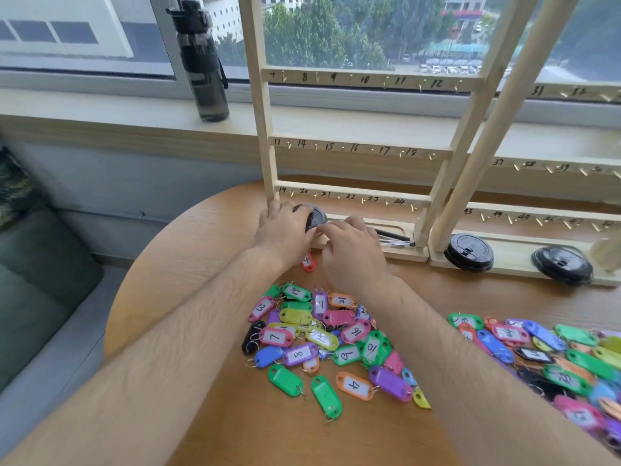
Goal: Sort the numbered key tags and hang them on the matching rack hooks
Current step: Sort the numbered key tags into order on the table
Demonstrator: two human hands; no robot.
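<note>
Two wooden racks stand at the table's far edge, the left rack [353,196] with hooks numbered 7 to 24 in view. No tag hangs on any hook in view. My left hand [285,230] curls over a black lid [316,215] in the left rack's base tray. My right hand [353,250] sits right beside it, fingers bent toward the lid's edge; what they hold is hidden. A red tag marked 4 [307,262] lies just below my left hand. A pile of coloured numbered tags [322,334] lies between my forearms, and a second pile [554,358] lies to the right.
A dark water bottle [201,62] stands on the windowsill. Two more black lids [468,252] [563,265] sit on the right rack's base [514,264]. Black pens [395,238] lie in the left base tray. A grey sofa [40,297] is left of the round wooden table [188,264].
</note>
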